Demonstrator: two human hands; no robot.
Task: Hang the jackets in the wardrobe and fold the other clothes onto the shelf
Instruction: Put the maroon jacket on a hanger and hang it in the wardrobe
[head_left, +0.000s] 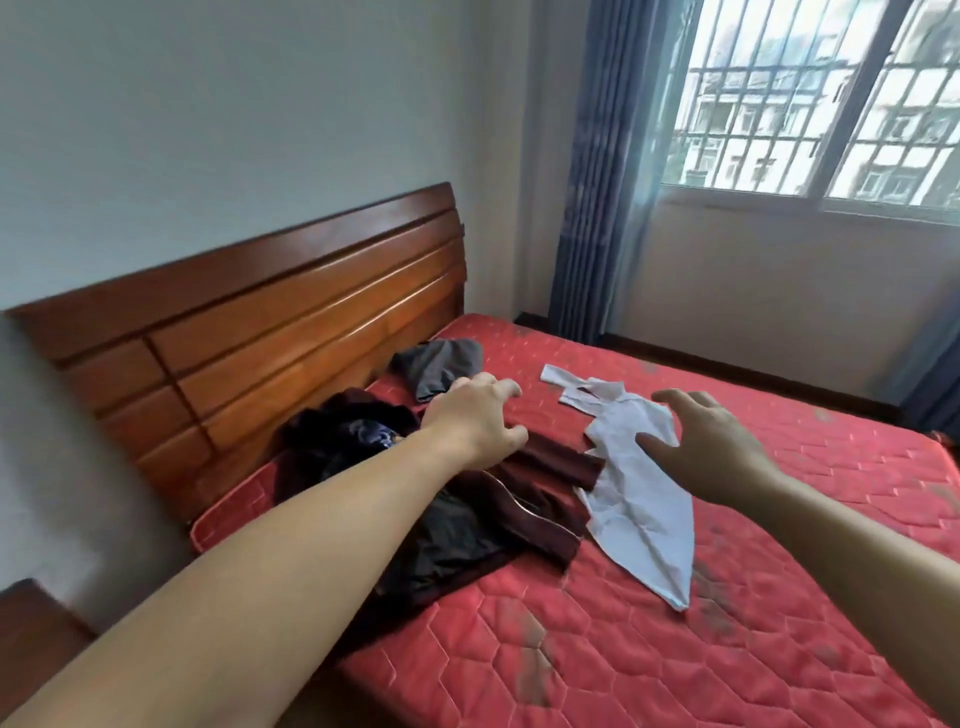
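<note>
A dark maroon and black jacket (467, 525) lies crumpled on the red mattress (649, 649) near the headboard. A white shirt (639, 499) is spread to its right, and a grey garment (436, 366) lies further back. My left hand (475, 423) hovers over the jacket's upper sleeve with fingers spread, holding nothing. My right hand (711, 447) is open above the white shirt, fingers apart, also holding nothing. The wardrobe and shelf are out of view.
A wooden headboard (260, 322) runs along the left behind the clothes. Blue curtains (597, 182) hang beside a barred window (831, 98) at the back right. A dark wooden nightstand corner (31, 623) shows at the lower left.
</note>
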